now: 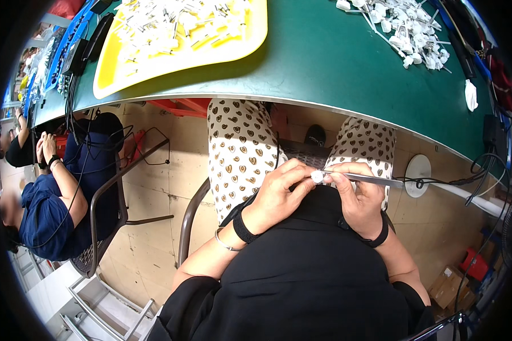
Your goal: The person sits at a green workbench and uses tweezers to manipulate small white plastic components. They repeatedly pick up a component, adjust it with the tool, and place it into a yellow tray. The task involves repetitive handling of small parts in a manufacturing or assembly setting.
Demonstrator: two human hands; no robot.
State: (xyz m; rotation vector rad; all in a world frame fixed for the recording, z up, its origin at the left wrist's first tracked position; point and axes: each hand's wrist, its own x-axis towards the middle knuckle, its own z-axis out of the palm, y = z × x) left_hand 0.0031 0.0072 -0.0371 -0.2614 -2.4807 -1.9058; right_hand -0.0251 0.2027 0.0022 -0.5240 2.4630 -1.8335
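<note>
A green worktop [335, 62] spans the upper frame. At centre, a small white part [317, 177] is pinched by the left hand [279, 193]; a metal rod [370, 180], lying horizontally and pointing left, is gripped by the right hand [358, 199].

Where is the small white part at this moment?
In the head view, the small white part is near the centre, pinched between the left hand and right hand, above the person's lap, below the green table edge.

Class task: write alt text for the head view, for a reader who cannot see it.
Over their lap, a person's left hand pinches a small white part while the right hand holds a thin metal tool to it. Above, a green table carries a yellow tray of white parts.
</note>
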